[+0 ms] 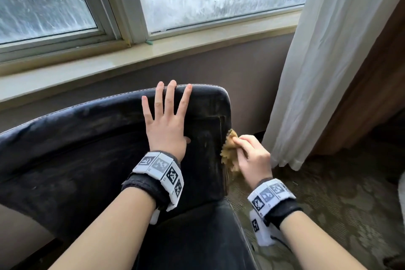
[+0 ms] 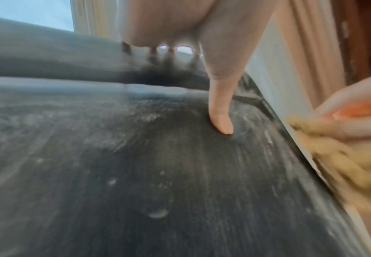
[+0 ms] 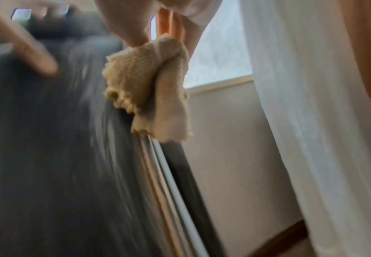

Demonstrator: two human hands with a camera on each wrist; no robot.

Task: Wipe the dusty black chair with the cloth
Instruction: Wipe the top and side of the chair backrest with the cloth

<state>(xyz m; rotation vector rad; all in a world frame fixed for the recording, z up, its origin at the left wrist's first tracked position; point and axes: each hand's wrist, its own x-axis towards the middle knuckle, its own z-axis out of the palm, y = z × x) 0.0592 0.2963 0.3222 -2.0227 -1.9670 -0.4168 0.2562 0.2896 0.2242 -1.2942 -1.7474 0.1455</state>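
While the left hand (image 1: 166, 126) lies flat on the chair (image 1: 87, 144), the right hand (image 1: 254, 156) grips the cloth (image 1: 229, 153) against its side.

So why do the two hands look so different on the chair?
The left hand lies flat with its fingers spread on the chair back; the right hand is curled round the cloth. The left holds nothing; the right rubs the cloth on the chair's side edge. Both wear patterned wristbands.

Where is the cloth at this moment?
In the head view, the cloth is bunched in the right hand, pressed against the right side edge of the chair back, near the curtain.
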